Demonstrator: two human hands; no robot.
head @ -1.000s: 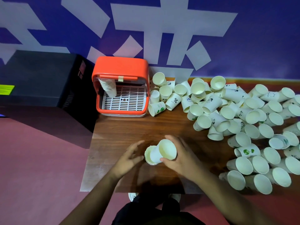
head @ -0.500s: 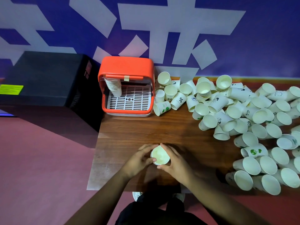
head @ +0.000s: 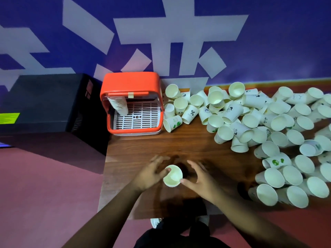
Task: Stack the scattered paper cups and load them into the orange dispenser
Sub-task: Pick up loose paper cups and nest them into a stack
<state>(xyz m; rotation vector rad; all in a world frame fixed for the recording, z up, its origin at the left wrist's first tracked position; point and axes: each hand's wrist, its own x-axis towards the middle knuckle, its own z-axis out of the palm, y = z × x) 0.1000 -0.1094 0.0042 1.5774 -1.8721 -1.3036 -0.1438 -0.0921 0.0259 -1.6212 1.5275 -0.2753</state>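
Both hands frame one upright cup (head: 172, 175) near the front edge of the wooden tabletop (head: 143, 149). At the left hand (head: 150, 173), the grip is a loose one: fingers spread, thumb touching the cup's rim. At the right hand (head: 200, 179), fingers are splayed wide and only one fingertip meets the rim's near side, so neither hand is closed around the cup. Whether more cups sit nested beneath the mouth cannot be told from above.

Against the back wall stands the orange dispenser (head: 131, 83), its clear flap marked with a strip of tape (head: 131, 95). A short stack (head: 119, 105) hangs inside on its left, over a white slotted tray (head: 138, 116).

To the right of the dispenser, a pile of cups (head: 259, 126) sprawls across the tabletop, most on their sides, reaching the frame's right edge. One cup (head: 191, 114) beside the dispenser bears a black "%" sign with small lettering too fine to read. Another cup (head: 173, 122) carries green leaf prints; a cup (head: 276, 161) nearer the front shows a green globe design. Panda-like figures appear on several others.

A black box (head: 46, 102) at left carries a yellow-green label (head: 9, 118), text unreadable. Large white characters (head: 179, 43) cover the purple wall (head: 286, 33).
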